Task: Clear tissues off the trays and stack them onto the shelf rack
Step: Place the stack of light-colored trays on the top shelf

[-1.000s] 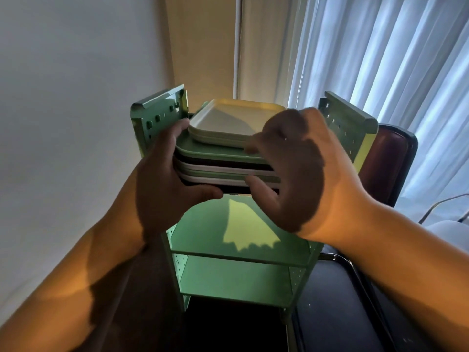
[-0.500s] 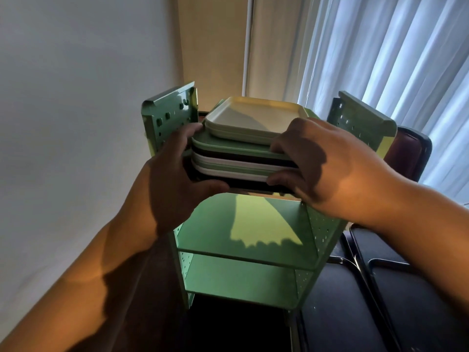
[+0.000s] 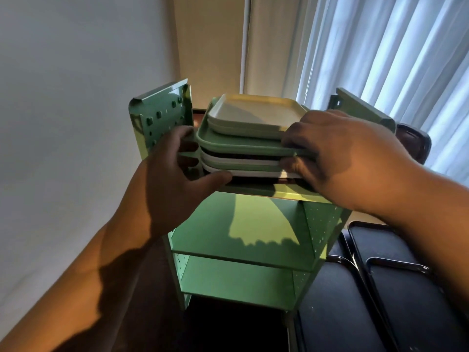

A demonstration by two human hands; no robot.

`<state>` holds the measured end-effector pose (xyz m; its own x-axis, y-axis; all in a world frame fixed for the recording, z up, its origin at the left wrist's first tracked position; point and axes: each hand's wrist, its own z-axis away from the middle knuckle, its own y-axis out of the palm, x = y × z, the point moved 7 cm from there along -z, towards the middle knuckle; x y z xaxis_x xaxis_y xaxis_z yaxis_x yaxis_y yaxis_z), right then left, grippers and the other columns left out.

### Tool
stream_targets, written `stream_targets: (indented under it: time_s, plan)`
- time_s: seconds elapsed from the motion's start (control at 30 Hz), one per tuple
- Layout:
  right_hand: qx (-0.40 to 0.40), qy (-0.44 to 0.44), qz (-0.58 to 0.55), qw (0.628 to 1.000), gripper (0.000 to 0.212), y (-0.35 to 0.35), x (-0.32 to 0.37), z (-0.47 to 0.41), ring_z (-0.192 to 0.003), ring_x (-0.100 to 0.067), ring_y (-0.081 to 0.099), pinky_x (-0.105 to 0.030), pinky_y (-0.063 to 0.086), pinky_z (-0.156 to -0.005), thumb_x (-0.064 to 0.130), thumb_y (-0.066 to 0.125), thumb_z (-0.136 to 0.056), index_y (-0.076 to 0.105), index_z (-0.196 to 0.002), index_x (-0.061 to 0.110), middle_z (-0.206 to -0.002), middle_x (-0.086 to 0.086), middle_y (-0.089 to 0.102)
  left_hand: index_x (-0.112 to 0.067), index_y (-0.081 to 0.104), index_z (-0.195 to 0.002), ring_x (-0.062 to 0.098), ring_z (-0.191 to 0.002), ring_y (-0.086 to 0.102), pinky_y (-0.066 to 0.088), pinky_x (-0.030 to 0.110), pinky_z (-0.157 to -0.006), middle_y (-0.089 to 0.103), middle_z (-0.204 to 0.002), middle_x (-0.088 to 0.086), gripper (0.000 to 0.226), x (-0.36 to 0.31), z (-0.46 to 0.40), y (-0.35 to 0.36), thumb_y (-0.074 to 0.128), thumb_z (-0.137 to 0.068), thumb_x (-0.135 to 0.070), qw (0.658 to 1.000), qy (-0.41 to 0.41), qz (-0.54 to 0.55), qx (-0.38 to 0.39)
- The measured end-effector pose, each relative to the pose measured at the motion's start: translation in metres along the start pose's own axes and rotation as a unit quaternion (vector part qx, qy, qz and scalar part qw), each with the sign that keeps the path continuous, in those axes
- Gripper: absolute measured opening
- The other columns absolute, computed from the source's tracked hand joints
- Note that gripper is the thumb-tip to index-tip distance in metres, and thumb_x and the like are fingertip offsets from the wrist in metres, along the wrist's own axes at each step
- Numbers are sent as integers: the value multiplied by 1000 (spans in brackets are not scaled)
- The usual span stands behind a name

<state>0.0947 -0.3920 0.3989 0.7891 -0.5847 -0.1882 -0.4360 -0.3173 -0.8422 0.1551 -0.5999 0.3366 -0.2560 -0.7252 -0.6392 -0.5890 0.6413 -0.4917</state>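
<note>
A stack of trays (image 3: 243, 146), green, white and dark, sits on the top level of a green metal shelf rack (image 3: 241, 232), between its two perforated side panels. A small cream tray (image 3: 253, 113) lies on top of the stack. My left hand (image 3: 172, 179) grips the stack's left front corner, thumb under the lowest tray. My right hand (image 3: 340, 153) grips the right front edge, fingers curled over the tray rims. No tissues are visible on the trays.
A white wall stands close on the left. Sheer curtains (image 3: 393, 59) hang at the right behind the rack. Dark padded seats (image 3: 380, 301) with metal frames sit low on the right beside the rack. Two lower shelves of the rack are bare.
The stack has moved further back onto the rack's top level. Both hands stayed on its front edge, and the view shifted slightly.
</note>
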Motion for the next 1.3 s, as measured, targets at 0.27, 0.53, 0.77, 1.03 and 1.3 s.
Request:
stream_targets:
  time_s: [0.27,0.53,0.77,1.03,1.3]
  plan:
    - [65,35,-2,997,44,13,4,-1,-94,-20,58,-43,56,-76,62,32,-94,61,-102,31,-97,7,55,-31,46,-137,-6,-103,61,56,24,-81,58,-122,-18,72,-5,-6,0,71,-77,-61,1000,1,-15,7]
    - [25,13,69,997,46,22,7,5,-86,-28,61,-30,46,-59,53,49,-91,69,-113,17,-98,-2,63,-24,49,-135,13,-107,57,50,31,-90,57,-130,3,71,-3,-6,6,76,-74,-47,993,12,-114,41]
    - [-7,81,21,996,41,23,18,1,-98,-20,56,-31,44,-66,53,37,-100,65,-118,29,-104,6,59,-23,56,-123,13,-95,62,49,24,-76,64,-112,-5,50,-1,-6,4,75,-79,-37,993,3,-111,30]
    - [9,127,33,991,40,38,21,12,-94,-25,54,-32,39,-70,38,62,-86,56,-121,19,-105,-1,60,-20,60,-116,17,-131,33,33,37,-104,43,-148,2,51,-29,-10,14,76,-72,-39,981,65,-174,49]
    - [-30,142,25,989,46,-8,19,1,-109,-24,54,-34,41,-86,37,64,-85,60,-128,22,-119,-1,62,-29,56,-124,11,-118,49,43,39,-100,59,-128,-9,46,-84,-32,32,66,-82,-45,974,145,-146,91]
